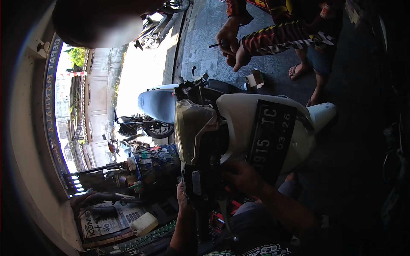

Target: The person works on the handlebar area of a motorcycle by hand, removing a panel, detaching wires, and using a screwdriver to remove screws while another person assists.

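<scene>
Our left hand (pixel 182 195), forearm rising, touches the dark front of a white-panelled motorcycle (pixel 235 113); our right hand (pixel 242 176), fingers bent, reaches there too. We cannot tell either grip. Beyond them: grey tiled floor (pixel 203 42).

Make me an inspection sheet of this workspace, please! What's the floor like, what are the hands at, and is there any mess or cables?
Surface: grey tiled floor, much darker toward the right.
Things at the hands: motorbike's white front panel, black plate on it; clear yellowish cover beside it.
Clutter: open cardboard box on the floor; pale plastic jug at lower left.
Grips: left hand near the cover's lower end, partly hidden; right hand by the panel, fingertips lost in shadow.
Cables: nothing seen for sure; dark around the hands.
Surroundings: another person in patterned sleeves; parked motorbike beyond.
</scene>
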The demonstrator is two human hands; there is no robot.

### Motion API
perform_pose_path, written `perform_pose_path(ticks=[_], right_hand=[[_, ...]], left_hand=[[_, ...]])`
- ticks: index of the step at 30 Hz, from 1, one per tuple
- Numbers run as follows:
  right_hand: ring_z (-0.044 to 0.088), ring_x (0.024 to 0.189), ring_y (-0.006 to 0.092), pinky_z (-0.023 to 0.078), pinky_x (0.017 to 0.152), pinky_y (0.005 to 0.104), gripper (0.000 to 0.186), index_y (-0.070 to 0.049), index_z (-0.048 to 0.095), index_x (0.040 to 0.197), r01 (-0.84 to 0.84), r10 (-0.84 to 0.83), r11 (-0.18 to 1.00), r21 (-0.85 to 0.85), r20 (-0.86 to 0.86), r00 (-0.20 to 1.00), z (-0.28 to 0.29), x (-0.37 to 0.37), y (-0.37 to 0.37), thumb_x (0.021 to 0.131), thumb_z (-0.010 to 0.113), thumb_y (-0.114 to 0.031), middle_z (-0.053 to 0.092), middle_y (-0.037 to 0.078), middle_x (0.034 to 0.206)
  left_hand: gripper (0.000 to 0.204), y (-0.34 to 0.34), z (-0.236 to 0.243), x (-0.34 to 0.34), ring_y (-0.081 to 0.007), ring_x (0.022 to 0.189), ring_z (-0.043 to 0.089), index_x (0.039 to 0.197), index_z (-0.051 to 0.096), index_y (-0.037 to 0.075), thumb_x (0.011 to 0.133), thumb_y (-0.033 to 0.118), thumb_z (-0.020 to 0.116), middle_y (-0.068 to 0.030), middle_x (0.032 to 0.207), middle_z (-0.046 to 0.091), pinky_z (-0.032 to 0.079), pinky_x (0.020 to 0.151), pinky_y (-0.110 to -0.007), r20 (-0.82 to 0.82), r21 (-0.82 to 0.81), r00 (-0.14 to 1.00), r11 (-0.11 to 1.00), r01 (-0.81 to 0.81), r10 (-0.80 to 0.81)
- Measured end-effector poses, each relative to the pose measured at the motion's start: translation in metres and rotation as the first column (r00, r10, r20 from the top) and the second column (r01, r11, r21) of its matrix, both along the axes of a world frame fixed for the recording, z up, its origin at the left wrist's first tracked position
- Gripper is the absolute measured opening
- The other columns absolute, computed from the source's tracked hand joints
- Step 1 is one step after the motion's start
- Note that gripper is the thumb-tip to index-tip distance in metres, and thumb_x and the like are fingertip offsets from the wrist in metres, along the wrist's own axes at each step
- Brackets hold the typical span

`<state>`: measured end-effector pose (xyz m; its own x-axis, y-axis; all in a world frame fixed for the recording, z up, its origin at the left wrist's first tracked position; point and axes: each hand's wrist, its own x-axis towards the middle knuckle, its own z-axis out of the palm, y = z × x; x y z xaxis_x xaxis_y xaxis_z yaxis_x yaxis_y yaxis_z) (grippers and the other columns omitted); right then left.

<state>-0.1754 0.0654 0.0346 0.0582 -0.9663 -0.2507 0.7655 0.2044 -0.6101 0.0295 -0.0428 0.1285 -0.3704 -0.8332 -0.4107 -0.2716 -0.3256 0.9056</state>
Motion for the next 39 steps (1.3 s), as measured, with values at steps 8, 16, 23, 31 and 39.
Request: perform_pose_path(ticks=[8,16,23,31,39], right_hand=[[0.067,0.094,0.0141,0.054,0.086,0.0327,0.023,0.0,0.069,0.114,0.313,-0.283,0.946,0.091,-0.244,0.927,0.015,-0.026,-0.012,0.097,0.065,-0.014,0.072,0.008,0.102],[0.071,0.092,0.017,0.055,0.083,0.0327,0.023,-0.002,0.07,0.108,0.326,-0.364,0.928,-0.179,-0.621,0.695,0.035,-0.051,-0.064,0.092,0.07,-0.019,0.074,0.009,0.096],[0.067,0.087,0.0113,0.053,0.08,0.0286,0.012,-0.004,0.067,0.102,0.577,-0.545,0.813,-0.079,-0.454,0.705,0.009,-0.06,-0.035,0.093,0.069,-0.013,0.07,0.003,0.091],[0.067,0.089,0.0123,0.052,0.082,0.0285,0.01,-0.005,0.067,0.101,0.434,-0.486,0.87,-0.236,-0.566,0.666,0.042,-0.045,-0.023,0.092,0.069,-0.01,0.069,0.003,0.09],[0.066,0.087,0.0122,0.051,0.082,0.0287,0.018,-0.002,0.069,0.102,0.375,-0.362,0.918,-0.129,-0.66,0.658,0.065,-0.039,-0.023,0.092,0.069,-0.017,0.069,0.003,0.089]], left_hand=[[0.031,-0.007,0.025,0.0,-0.0209,0.076,0.073,0.116,0.061,-0.003,0.093,0.016,0.069,-0.0116,0.096,0.072,0.061,0.066,-0.033,-0.194,0.354,0.979,0.927,0.125,-0.058],[0.026,-0.016,0.018,0.003,-0.0128,0.088,0.068,0.117,0.061,-0.005,0.092,0.004,0.061,-0.007,0.105,0.07,0.056,0.076,-0.028,0.036,0.138,0.96,0.953,0.271,-0.278],[0.012,0.0,0.014,-0.002,-0.0089,0.085,0.065,0.106,0.058,-0.001,0.096,0.0,0.053,-0.0042,0.099,0.067,0.053,0.075,-0.024,0.041,0.008,0.981,0.982,0.191,-0.191],[0.021,0.007,-0.018,-0.006,-0.0079,0.082,0.059,0.105,0.055,0.001,0.09,-0.003,0.041,-0.0031,0.095,0.06,0.05,0.073,-0.023,-0.26,0.056,0.962,0.993,0.102,-0.084],[0.019,0.004,-0.035,0.009,-0.006,0.084,0.054,0.103,0.054,0.002,0.089,-0.002,0.043,-0.0011,0.095,0.058,0.046,0.077,-0.022,-0.316,0.053,0.942,0.99,0.134,-0.111]])
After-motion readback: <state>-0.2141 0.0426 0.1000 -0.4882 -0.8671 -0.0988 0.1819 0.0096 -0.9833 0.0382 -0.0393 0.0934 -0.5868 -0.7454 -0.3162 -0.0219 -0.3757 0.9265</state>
